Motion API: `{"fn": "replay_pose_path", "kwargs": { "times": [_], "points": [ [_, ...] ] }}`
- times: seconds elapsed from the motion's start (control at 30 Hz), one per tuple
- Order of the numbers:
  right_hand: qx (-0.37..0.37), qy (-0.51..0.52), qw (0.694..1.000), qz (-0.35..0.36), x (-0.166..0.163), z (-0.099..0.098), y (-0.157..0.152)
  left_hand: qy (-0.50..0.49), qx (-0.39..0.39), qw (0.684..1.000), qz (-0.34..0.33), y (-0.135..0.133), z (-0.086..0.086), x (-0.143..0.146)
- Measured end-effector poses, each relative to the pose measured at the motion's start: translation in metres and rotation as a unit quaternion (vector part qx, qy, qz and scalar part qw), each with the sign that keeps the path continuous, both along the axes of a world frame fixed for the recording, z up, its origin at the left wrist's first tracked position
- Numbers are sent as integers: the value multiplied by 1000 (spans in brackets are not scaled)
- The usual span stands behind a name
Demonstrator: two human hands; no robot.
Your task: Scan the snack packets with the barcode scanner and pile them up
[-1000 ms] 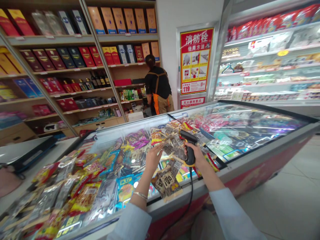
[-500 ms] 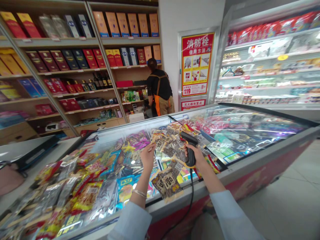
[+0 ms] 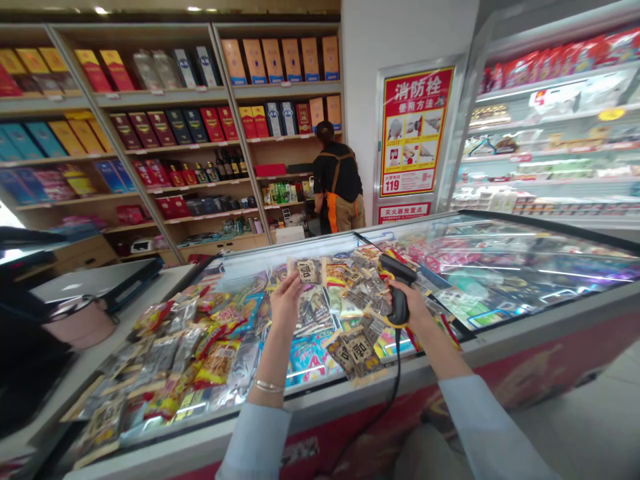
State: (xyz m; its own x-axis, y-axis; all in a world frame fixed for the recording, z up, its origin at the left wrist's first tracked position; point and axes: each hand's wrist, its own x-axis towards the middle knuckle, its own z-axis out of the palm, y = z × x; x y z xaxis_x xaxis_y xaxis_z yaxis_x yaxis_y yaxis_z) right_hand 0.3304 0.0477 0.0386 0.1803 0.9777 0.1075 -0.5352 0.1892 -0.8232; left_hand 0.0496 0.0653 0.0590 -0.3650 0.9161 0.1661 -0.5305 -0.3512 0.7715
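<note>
My left hand [image 3: 286,300] pinches the edge of a small snack packet [image 3: 308,271] with dark lettering, lifted above the glass top of a chest freezer [image 3: 320,400]. In my right hand [image 3: 411,303] is a black barcode scanner [image 3: 399,293], its head pointing up and left and its cable hanging over the freezer's front edge. Between my hands lies a pile of similar grey and brown packets [image 3: 365,293]. Two larger-looking packets [image 3: 357,352] overlap near the front rim. To the left is a long heap of red, yellow and grey snack bags [image 3: 215,363].
A pink bucket-like container [image 3: 80,323] stands on the counter at left. Behind the freezer a person in a black top [image 3: 340,177] bends at shelves [image 3: 175,93] of boxes and bottles. A lit refrigerated display [image 3: 555,133] stands at right.
The camera view has swung left. My left hand has moved left, away from the pile, carrying a packet. The scanner stays in my right hand over the pile.
</note>
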Motion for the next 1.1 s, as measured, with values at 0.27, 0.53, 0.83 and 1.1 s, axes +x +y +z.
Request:
{"fn": "replay_pose_path", "kwargs": {
  "times": [0.27,0.53,0.83,1.1],
  "points": [
    [11,-9,997,78,-74,32,-16,-80,-75,989,-99,-19,-20,-69],
    [22,-30,984,172,-143,32,1,-75,-49,992,-92,-5,-29,-117],
    [10,-15,969,246,-168,0,23,-189,-108,967,-133,-16,-31,-123],
    [23,-79,948,308,-175,-3,12,-179,-5,968,-174,-25,-22,-113]
  ]
}}
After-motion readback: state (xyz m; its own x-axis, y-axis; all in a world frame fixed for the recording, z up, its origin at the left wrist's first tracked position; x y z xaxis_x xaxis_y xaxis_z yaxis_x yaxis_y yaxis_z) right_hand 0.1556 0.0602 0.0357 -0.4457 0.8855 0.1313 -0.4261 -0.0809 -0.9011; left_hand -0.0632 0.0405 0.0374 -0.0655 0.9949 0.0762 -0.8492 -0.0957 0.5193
